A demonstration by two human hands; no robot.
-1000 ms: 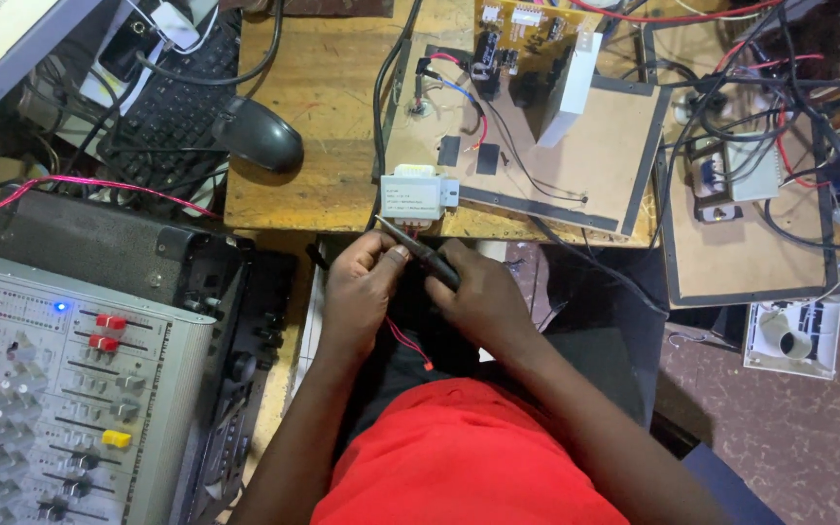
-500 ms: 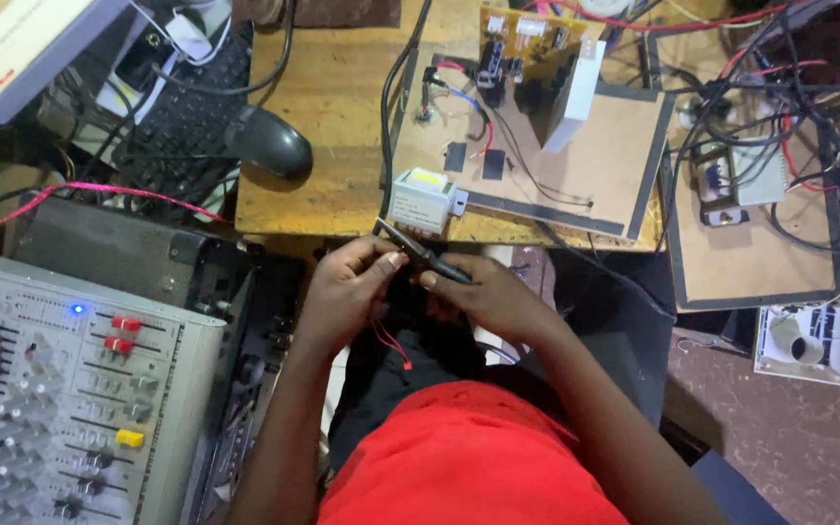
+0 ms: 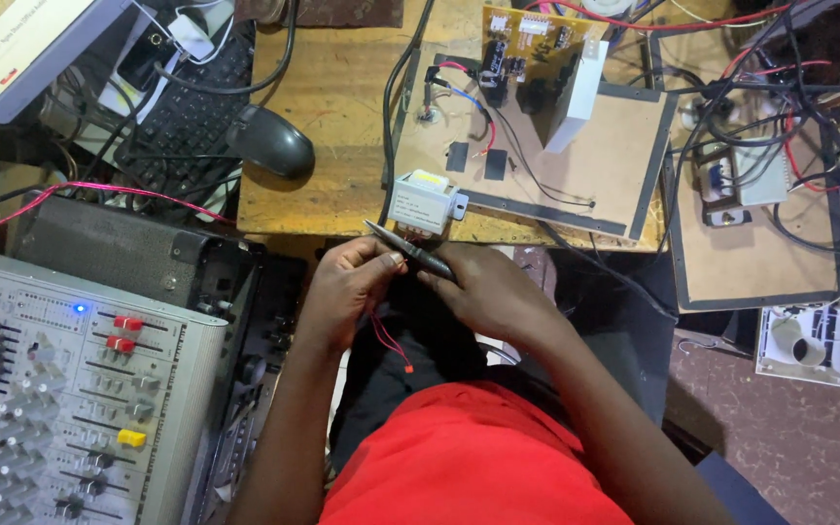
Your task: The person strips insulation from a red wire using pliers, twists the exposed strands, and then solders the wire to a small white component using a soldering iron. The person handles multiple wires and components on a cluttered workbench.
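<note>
Right hand (image 3: pixel 483 292) clenched on slim dark metal tweezers (image 3: pixel 408 249); left hand (image 3: pixel 347 287) pinches thin red wire (image 3: pixel 389 340) at tweezer tip, above lap, just below wooden desk edge (image 3: pixel 342 209), small white transformer (image 3: pixel 423 201) near.

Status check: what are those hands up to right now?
Left hand pinching red wire. Right hand holding dark pointed tool at it. Nothing in the way.

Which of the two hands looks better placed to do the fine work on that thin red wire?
Probably the right hand: it holds the dark slim tool, whose tip points toward the left hand. The left pinches the red wire, so it seems busy steadying it.
</note>
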